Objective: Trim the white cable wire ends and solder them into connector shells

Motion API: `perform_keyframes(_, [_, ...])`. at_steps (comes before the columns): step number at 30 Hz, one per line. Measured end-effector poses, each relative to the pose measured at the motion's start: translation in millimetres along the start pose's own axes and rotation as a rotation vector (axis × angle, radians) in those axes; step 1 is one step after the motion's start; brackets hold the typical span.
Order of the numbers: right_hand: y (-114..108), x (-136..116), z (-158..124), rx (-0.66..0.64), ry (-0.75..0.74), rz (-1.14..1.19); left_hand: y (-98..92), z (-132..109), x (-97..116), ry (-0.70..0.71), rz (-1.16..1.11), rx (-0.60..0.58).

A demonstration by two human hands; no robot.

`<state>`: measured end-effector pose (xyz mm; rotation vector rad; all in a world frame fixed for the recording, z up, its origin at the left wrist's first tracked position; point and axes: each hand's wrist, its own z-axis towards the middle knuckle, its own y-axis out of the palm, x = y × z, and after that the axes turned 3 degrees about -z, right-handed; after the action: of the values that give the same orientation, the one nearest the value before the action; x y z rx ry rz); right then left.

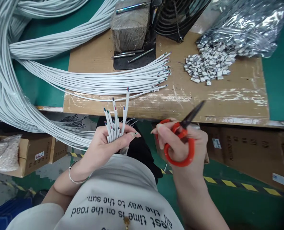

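Note:
My left hand [106,145] is closed around a small bunch of white cables [115,119], their stripped coloured ends fanning upward in front of the table edge. My right hand [180,143] grips red-handled scissors [182,134] with the dark blades shut and pointing up to the right, a short way from the cable ends. More white cables [122,78] lie in a row on the brown board [240,92], ends pointing right. A pile of small white connectors [208,65] sits further right on the board.
Thick loops of white cable [10,80] fill the left side over the green table. A grey block [130,27] with metal rods and a black fan grille [180,16] stand at the back. A plastic bag [247,25] spills connectors. Cardboard boxes [36,151] sit below.

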<state>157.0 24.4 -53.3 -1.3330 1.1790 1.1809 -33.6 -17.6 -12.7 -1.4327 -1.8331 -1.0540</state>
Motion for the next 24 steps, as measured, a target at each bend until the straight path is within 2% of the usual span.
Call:
perform_keyframes(5, [-11,-3,-4,-0.288,-0.101,-0.222,3.6,0,0,0.012,0.011,0.024])
perform_keyframes(9, [-16,-5,-5,-0.411,-0.107,-0.320,4.5,-1,-1,0.021,0.028,0.029])
perform_keyframes(14, [-18,-4,-5,-0.481,-0.173,-0.416,2.8,-2,-5,0.013,0.080,0.048])
perform_keyframes(24, [-17,-8,-3,-0.460,-0.261,-0.434,0.7,-3,-9,0.030,0.112,0.063])
